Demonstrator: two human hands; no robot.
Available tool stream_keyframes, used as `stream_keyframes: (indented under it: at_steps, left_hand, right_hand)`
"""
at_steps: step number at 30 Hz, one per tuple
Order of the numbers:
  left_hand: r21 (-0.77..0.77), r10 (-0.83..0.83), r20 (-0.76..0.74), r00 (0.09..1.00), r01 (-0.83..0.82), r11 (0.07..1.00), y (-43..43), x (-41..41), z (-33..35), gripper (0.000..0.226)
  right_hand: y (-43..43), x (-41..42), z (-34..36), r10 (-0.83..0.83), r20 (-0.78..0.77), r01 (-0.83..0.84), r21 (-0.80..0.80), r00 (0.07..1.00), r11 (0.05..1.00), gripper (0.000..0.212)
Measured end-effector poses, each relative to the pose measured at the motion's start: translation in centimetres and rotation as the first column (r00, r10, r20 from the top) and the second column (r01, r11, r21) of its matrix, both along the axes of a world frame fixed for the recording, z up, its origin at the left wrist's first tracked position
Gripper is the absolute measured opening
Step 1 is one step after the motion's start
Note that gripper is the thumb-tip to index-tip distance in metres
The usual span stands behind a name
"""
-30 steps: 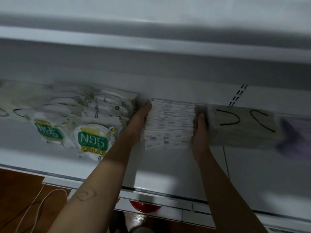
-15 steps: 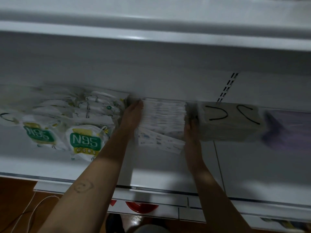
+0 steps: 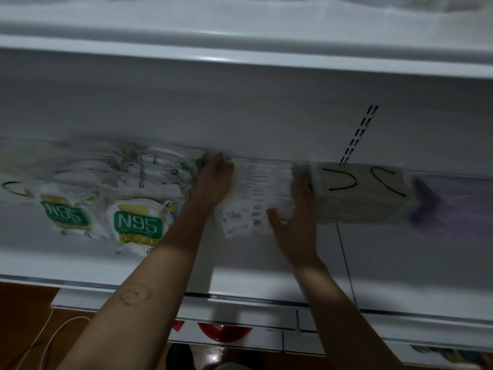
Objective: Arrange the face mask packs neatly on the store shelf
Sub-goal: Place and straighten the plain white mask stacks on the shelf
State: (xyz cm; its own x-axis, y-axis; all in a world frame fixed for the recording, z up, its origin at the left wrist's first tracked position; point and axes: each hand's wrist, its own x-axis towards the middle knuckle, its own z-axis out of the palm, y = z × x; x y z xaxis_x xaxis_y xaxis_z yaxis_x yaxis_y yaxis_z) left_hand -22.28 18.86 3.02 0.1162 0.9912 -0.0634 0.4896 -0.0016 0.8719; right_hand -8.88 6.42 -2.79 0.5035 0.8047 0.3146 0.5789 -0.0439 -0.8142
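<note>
Centrally, between both hands on the shelf [image 3: 400, 263], stood printed mask packs [image 3: 262, 188], judged light, floppy and slippery, best squeezed at the row's two end faces. Left hand [image 3: 213, 182] lay flat against the left end; right hand [image 3: 293, 225] pressed straight-fingered at the right front corner, neither curled round anything. N95 packs [image 3: 138, 225] crowded outside the left hand, a beige bundle [image 3: 360, 198] outside the right.

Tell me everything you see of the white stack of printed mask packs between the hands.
The stack of thin white mask packs with small blue prints stands on edge on the white shelf, near the back wall. Its frontmost pack leans out, askew. The left hand presses flat on its left side; the right hand lies along its right side, thumb across the front.
</note>
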Motion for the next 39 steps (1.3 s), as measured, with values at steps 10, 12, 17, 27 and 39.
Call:
stream_keyframes:
  at_steps: [10,12,17,27,39]
  left_hand:
    - [0.432,-0.114,-0.585,0.803,0.427,0.795,-2.2,-0.7,-0.5,0.073]
    - [0.422,-0.096,-0.637,0.765,0.45,0.787,-1.8,-0.5,-0.5,0.073]
    - [0.211,-0.17,-0.807,0.565,0.546,0.811,-0.8,0.6,-1.4,0.064]
    - [0.527,-0.034,-0.426,0.904,0.279,0.803,-3.2,-0.5,-1.1,0.071]
    - [0.043,0.028,-0.087,0.996,-0.025,0.999,-8.3,-2.2,-7.9,0.116]
  right_hand:
    - [0.4,0.7,1.6,0.11,0.521,-0.162,0.056,0.846,0.985,0.066]
    - [2.1,1.0,2.9,0.12,0.596,-0.142,-0.01,0.794,0.99,0.064]
    - [6.5,2.1,4.1,0.322,0.681,-0.055,-0.383,0.658,0.922,0.077]
    - [3.8,1.8,4.8,0.124,0.522,-0.044,-0.162,0.844,0.986,0.078]
    - [-3.2,-0.6,-1.5,-0.08,-0.283,0.03,-0.177,0.956,0.984,0.078]
